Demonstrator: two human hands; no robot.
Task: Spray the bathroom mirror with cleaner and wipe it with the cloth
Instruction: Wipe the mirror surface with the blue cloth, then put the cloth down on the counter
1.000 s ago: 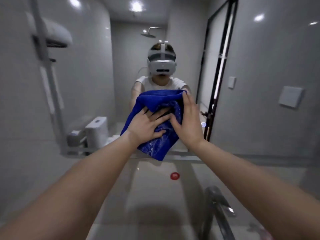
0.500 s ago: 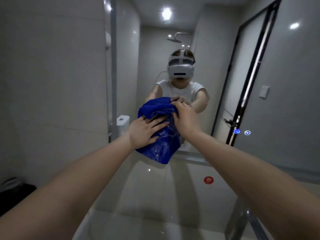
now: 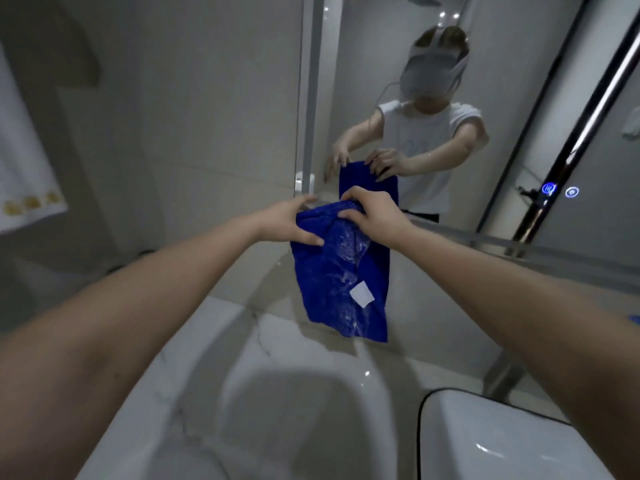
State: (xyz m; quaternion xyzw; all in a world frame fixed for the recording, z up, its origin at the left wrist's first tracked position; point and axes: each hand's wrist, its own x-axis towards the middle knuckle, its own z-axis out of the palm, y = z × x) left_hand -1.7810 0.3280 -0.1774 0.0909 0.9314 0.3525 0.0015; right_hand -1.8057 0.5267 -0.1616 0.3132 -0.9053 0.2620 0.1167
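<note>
A blue cloth hangs in front of me, wet and foamy, with a white label near its lower edge. My left hand pinches its upper left edge. My right hand grips the bunched top edge. Both hands hold it just below the lower left corner of the mirror, off the glass. The mirror reflects a person with a headset holding the same cloth. No spray bottle shows.
A white marble counter runs below the cloth. A white basin sits at the lower right. A white towel hangs on the left wall. Two lit touch buttons glow on the mirror's lower right.
My hands have come down off the mirror with the cloth, which now hangs open instead of being pressed flat. My view has tilted down and left toward the counter.
</note>
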